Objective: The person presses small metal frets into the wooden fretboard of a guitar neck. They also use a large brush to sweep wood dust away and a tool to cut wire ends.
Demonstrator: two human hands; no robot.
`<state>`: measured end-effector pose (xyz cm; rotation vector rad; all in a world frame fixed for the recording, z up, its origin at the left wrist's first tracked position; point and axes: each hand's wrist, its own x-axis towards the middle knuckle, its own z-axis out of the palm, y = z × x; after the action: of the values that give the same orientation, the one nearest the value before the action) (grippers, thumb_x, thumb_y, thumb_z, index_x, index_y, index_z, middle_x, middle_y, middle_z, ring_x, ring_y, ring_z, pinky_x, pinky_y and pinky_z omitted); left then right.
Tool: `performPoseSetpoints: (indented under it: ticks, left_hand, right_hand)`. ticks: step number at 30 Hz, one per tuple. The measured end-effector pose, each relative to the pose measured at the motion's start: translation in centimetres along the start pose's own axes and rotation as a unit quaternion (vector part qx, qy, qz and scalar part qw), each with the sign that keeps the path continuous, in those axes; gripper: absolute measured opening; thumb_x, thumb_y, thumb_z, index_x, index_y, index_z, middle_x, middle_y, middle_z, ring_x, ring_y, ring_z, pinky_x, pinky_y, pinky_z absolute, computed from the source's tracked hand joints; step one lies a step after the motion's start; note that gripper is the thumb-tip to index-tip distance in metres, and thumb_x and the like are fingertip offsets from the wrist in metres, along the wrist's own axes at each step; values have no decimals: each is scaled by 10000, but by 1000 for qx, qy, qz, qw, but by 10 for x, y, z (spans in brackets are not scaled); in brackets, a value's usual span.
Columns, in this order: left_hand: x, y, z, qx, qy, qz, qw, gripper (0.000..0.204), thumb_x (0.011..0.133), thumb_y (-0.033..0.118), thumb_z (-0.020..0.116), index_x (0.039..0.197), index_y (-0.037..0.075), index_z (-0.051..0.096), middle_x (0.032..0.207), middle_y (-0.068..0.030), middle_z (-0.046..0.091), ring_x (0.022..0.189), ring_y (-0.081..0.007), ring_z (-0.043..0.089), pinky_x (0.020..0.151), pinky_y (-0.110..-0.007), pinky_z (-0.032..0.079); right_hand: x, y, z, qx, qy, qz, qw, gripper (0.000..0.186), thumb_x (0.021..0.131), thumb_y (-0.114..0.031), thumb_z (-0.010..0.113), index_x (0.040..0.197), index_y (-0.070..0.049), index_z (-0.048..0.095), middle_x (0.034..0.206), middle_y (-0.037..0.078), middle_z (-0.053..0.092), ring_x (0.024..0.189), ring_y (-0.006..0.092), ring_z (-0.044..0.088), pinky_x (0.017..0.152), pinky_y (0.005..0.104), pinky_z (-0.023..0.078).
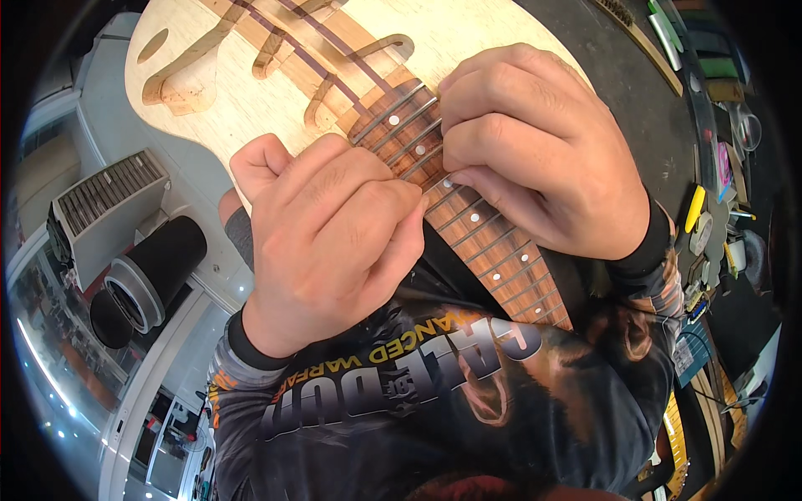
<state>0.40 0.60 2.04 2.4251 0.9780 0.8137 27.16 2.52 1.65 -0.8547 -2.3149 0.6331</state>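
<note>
An unfinished pale wooden guitar body (184, 42) with routed cavities and dark stripes fills the upper middle. Its rosewood fretboard (518, 275) runs diagonally down toward my torso, with metal frets and round white inlay dots. My left hand (326, 238) is closed at the neck's left edge, fingertips tucked out of sight and thumb near the frets. Opposite it, my right hand (551, 159) is closed over the right edge, curled fingers and thumb tip on the fretboard. Whether anything small is pinched under either hand's fingers is hidden.
Behind the body is a dark work surface (585, 21), holding a long brush (647, 46), a yellow-handled tool (693, 209) and assorted small items along the right. At left sit a grey slatted unit (109, 209) and a black cylinder (167, 259). Another guitar neck (677, 434) shows lower right.
</note>
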Motion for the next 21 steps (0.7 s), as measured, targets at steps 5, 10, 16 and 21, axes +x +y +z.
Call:
performPoseSetpoints:
  ticks: [5, 10, 16, 21]
  left_hand:
    - [4, -4, 4, 20, 17, 10, 1000, 262, 794, -40, 927, 967, 96, 785, 874, -37, 717, 753, -247, 629, 821, -436, 333]
    - [3, -2, 1, 6, 3, 5, 1000, 254, 795, -48, 921, 959, 91, 786, 873, -37, 718, 747, -249, 627, 825, -436, 346]
    - [1, -4, 4, 8, 16, 6, 1000, 247, 796, -46, 919, 956, 89, 788, 865, -35, 708, 748, -247, 628, 825, -436, 347]
    - [2, -2, 2, 10, 11, 4, 1000, 252, 792, -48, 919, 958, 88, 787, 863, -34, 704, 749, -245, 626, 821, -436, 345]
  right_hand:
    - [0, 1, 6, -72, 16, 5, 997, 297, 805, -59, 913, 1055, -66, 753, 1155, 105, 742, 1086, 357, 765, 951, 474, 590]
    - [-1, 1, 5, -61, 21, -7, 998, 278, 806, -70, 912, 1037, -59, 757, 1162, 111, 746, 1110, 361, 778, 932, 472, 593]
    - [2, -3, 6, -73, 18, -13, 997, 289, 797, -81, 913, 1041, -53, 761, 1159, 119, 752, 1140, 370, 788, 941, 478, 600]
    - [0, -3, 8, -87, 18, 11, 996, 299, 785, -87, 906, 1047, -51, 767, 1154, 113, 756, 1167, 372, 795, 939, 481, 602]
